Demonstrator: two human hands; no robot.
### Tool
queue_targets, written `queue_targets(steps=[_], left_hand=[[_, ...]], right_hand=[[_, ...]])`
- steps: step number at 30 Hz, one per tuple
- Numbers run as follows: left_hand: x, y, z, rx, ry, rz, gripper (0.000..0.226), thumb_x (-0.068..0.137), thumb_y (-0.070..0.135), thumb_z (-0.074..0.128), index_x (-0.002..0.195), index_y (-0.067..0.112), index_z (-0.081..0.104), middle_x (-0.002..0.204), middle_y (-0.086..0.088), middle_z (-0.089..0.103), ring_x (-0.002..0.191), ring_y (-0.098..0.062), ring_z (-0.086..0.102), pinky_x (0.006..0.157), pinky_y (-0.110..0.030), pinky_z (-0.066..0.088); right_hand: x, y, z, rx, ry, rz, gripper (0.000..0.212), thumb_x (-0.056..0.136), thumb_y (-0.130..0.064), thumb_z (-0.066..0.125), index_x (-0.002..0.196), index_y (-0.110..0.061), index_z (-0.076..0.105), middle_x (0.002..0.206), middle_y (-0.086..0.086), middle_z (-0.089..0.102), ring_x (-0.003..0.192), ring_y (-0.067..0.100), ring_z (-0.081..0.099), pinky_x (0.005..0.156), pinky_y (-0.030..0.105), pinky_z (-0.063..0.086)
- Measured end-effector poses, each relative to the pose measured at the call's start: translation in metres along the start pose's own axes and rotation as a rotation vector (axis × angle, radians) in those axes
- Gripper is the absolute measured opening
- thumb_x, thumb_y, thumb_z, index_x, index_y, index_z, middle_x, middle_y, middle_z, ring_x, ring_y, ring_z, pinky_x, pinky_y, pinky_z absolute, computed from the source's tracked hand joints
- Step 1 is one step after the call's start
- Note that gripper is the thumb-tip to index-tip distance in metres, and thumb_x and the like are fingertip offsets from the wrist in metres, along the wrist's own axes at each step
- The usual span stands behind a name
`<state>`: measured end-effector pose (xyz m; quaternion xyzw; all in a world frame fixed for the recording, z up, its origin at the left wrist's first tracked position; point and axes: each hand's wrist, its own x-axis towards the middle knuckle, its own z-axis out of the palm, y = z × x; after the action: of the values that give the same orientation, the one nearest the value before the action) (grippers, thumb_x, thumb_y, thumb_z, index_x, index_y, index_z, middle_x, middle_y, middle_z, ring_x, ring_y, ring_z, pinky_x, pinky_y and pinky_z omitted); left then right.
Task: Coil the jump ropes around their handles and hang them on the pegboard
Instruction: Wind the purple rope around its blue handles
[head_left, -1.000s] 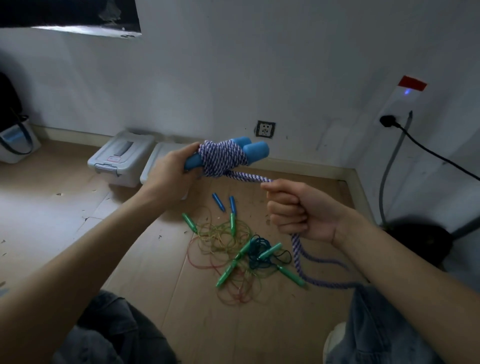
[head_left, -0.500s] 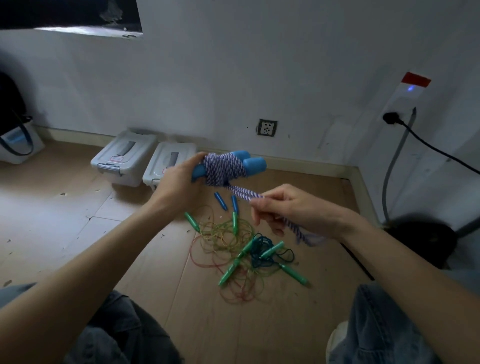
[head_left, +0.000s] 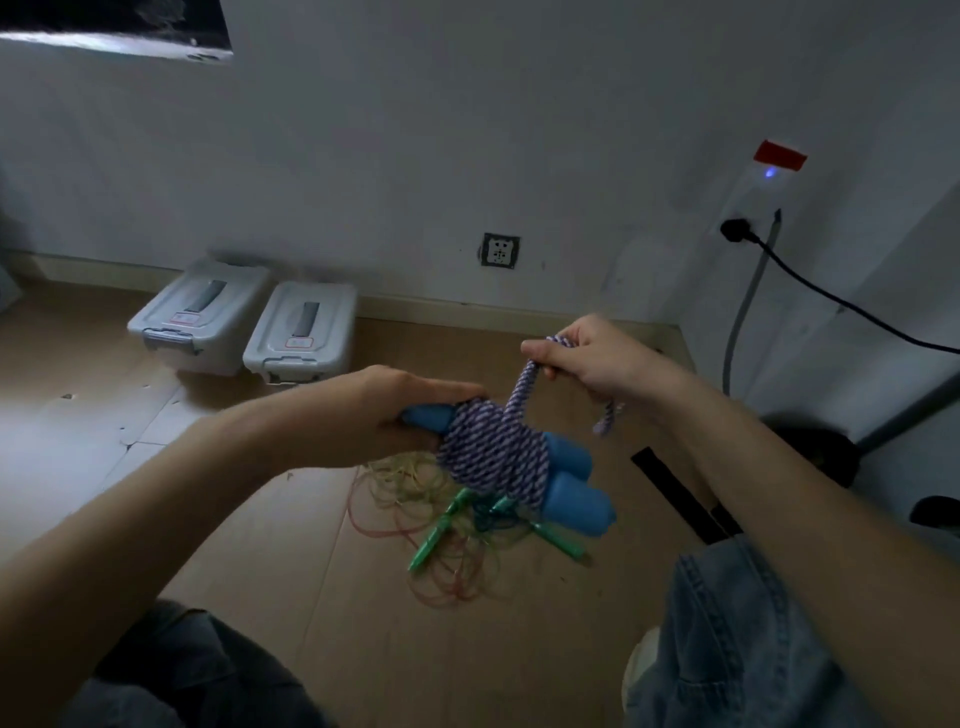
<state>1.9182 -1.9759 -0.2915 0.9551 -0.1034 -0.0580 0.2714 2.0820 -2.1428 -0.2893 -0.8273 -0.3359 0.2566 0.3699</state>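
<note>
A purple-and-white braided jump rope (head_left: 493, 457) is coiled thickly around its two blue foam handles (head_left: 574, 493). My left hand (head_left: 395, 410) grips the handles at their left end. My right hand (head_left: 597, 358) pinches the last stretch of rope, pulled up from the coil, with a short loop end (head_left: 605, 421) dangling below my fingers. Beneath the bundle, a tangle of thin coloured jump ropes with green handles (head_left: 441, 525) lies on the wooden floor. No pegboard is in view.
Two grey lidded storage boxes (head_left: 301, 332) stand against the wall at back left. A wall socket (head_left: 500, 250) sits low on the wall. A black cable (head_left: 831, 296) runs from a plug at the right. My knees fill the lower corners.
The long trailing rope has been taken up onto the coil; only a short end is left. My right hand rose above the bundle, and the handles dropped lower and nearer.
</note>
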Motion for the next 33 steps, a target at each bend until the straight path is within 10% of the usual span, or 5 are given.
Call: queue_targets(steps=[11, 15, 22, 26, 33], left_hand=[[-0.011, -0.004, -0.024, -0.939, 0.571, -0.162, 0.039, 0.084, 0.002, 0.051, 0.109, 0.032, 0.053, 0.099, 0.002, 0.063, 0.082, -0.007, 0.067, 0.067, -0.014, 0.053], [-0.01, -0.018, -0.019, -0.646, 0.739, -0.364, 0.046, 0.085, -0.002, 0.054, 0.124, 0.024, 0.049, 0.098, 0.001, 0.06, 0.086, -0.013, 0.062, 0.071, -0.02, 0.054], [-0.002, -0.017, 0.0, 0.079, 0.328, -0.409, 0.056, 0.087, 0.012, 0.059, 0.136, 0.028, 0.04, 0.123, -0.006, 0.058, 0.097, -0.015, 0.054, 0.081, -0.021, 0.04], [0.0, -0.013, -0.005, -0.019, 0.1, -0.16, 0.057, 0.085, 0.014, 0.06, 0.123, 0.046, 0.031, 0.109, 0.023, 0.051, 0.085, 0.014, 0.053, 0.076, 0.0, 0.041], [-0.002, -0.013, -0.005, -0.195, 0.061, -0.093, 0.059, 0.086, 0.011, 0.059, 0.127, 0.042, 0.029, 0.123, 0.01, 0.05, 0.11, -0.005, 0.052, 0.09, -0.014, 0.045]], right_hand=[[-0.016, 0.0, 0.021, 0.404, -0.458, -0.03, 0.041, 0.093, -0.044, 0.04, 0.064, -0.018, 0.053, 0.047, -0.007, 0.033, 0.037, 0.007, 0.022, 0.034, 0.016, 0.023], [-0.022, -0.003, 0.024, 0.564, -0.588, -0.052, 0.041, 0.095, -0.04, 0.037, 0.063, -0.017, 0.049, 0.047, -0.008, 0.032, 0.036, 0.005, 0.021, 0.033, 0.017, 0.02], [-0.015, -0.014, 0.011, -0.231, 0.033, -0.484, 0.032, 0.09, -0.033, 0.053, 0.07, -0.008, 0.058, 0.053, -0.01, 0.043, 0.046, 0.004, 0.039, 0.047, 0.016, 0.029], [-0.011, -0.011, 0.019, -0.288, 0.126, -0.471, 0.034, 0.091, -0.033, 0.051, 0.084, -0.002, 0.064, 0.086, 0.003, 0.055, 0.076, 0.012, 0.05, 0.068, 0.026, 0.038], [-0.008, -0.01, 0.024, -0.197, 0.079, -0.389, 0.051, 0.093, -0.037, 0.048, 0.06, 0.003, 0.049, 0.054, 0.005, 0.047, 0.051, 0.016, 0.042, 0.056, 0.031, 0.032]])
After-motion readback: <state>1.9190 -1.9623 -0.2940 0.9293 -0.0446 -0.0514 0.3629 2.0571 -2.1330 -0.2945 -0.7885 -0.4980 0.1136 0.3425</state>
